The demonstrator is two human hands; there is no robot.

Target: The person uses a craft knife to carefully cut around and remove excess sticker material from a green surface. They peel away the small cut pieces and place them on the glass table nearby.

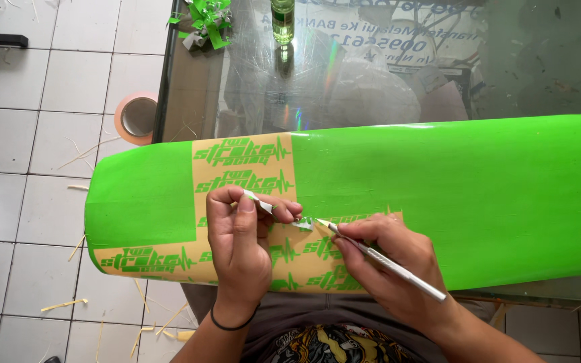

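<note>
- At the near edge, over the person's lap, both hands work on a green vinyl sheet [452, 195] draped over the bench [384, 74].
- Left hand [240, 249]: fingers curled shut, thumb and forefinger pinching a small strip of peeled vinyl [263, 203]; black band on the wrist.
- Right hand [388, 269]: fingers closed round a slim silver craft knife [388, 263], pen-style grip; blade tip touching the sheet just right of the left fingertips.
- Under the hands: tan backing area [243, 168] where green has been stripped, green logo decals left standing on it in rows.
- Rest of the sheet uncut solid green, running right to the frame edge and curling down at the left end.
- Farther: glass top of the bench, with paper visible under the glass.
- Far edge of bench: small green-tinted bottle [282, 20], pile of green vinyl scraps [204, 21] at the far left corner.
- Floor left of bench: white tiles, orange tape roll [136, 117], thin yellowish slivers scattered about.
</note>
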